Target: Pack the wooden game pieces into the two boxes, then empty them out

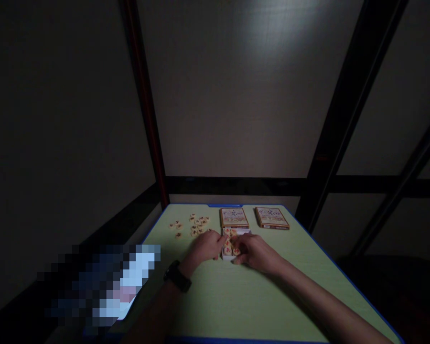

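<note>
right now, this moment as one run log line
left hand: at left edge of white tray; right hand: over tray; tray: red-marked pieces; table: loose dark-marked pieces, left; two boxes: far end

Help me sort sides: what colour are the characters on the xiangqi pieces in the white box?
Red, on these xiangqi pieces; the head view shows it.

left wrist (188, 268): dark watch (171, 272) | dark strap (183, 282) | forearms (310, 287) bare
</note>
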Demonstrator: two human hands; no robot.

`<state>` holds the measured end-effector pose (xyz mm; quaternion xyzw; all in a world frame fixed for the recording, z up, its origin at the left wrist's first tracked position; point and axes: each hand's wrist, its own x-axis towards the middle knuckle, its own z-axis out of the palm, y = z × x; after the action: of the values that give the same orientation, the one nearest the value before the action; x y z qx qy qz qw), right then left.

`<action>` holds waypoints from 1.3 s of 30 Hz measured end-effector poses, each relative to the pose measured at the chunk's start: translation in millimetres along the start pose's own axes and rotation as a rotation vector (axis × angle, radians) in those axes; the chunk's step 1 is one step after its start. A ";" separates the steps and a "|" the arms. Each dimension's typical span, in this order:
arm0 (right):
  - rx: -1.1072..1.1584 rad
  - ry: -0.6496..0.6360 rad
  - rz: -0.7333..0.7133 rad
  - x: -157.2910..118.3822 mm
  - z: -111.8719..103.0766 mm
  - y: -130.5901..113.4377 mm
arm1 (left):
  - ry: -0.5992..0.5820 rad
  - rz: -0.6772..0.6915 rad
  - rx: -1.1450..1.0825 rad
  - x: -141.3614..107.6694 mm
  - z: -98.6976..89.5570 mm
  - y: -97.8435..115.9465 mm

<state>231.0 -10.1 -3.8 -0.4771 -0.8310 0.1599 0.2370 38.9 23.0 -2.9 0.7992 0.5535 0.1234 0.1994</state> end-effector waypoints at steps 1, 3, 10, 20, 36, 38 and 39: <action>0.010 0.005 -0.014 -0.1 0.9 0.7 | -0.008 0.001 -0.005 0.2 0.7 -0.3; 0.043 0.018 -0.021 -0.3 2.1 2.0 | -0.026 -0.002 -0.014 0.3 1.4 -0.2; 0.082 0.019 -0.009 -0.2 1.0 4.3 | -0.046 -0.020 -0.019 -1.9 -0.1 3.1; 0.161 -0.013 0.026 0.3 -0.3 8.0 | -0.045 -0.021 0.009 -2.0 -0.4 3.2; -0.113 0.327 0.194 12.1 -27.6 34.8 | 0.128 -0.011 0.165 4.4 2.9 -5.0; -0.171 0.303 0.252 13.0 -26.3 40.8 | 0.150 -0.034 0.188 5.3 2.3 -5.4; -0.202 0.280 0.278 13.1 -25.1 43.0 | 0.154 -0.043 0.199 5.1 1.7 -5.1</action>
<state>269.9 23.5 -0.9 -0.6260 -0.7281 0.0390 0.2767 37.2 29.0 -6.9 0.7911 0.5938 0.1243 0.0786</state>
